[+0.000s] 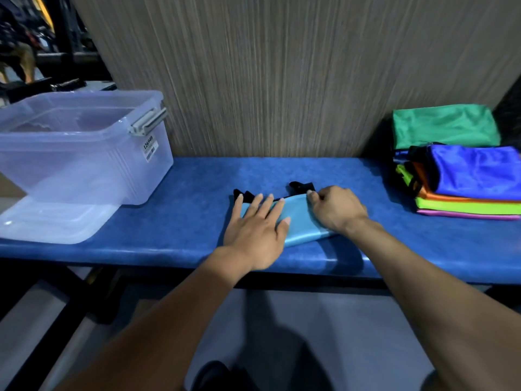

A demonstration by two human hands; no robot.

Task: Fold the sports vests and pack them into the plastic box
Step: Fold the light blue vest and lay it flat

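One light blue vest (298, 221), folded into a long narrow band with black trim at its far edge, lies on the blue table (183, 230) right in front of you. Its long axis runs left to right, tilted so the right end sits a little nearer you. Your left hand (258, 230) lies flat on the band's left part, fingers straight and spread, tips pointing toward the wall. Your right hand (337, 210) rests on the right part, fingers curled, pinching the fabric's far edge.

One clear plastic box (84, 148) stands open at the table's left end, with one lid (53, 221) lying flat in front of it. At the right end sits one pile of vests (462, 176): green on top, then blue, orange, lime and pink.
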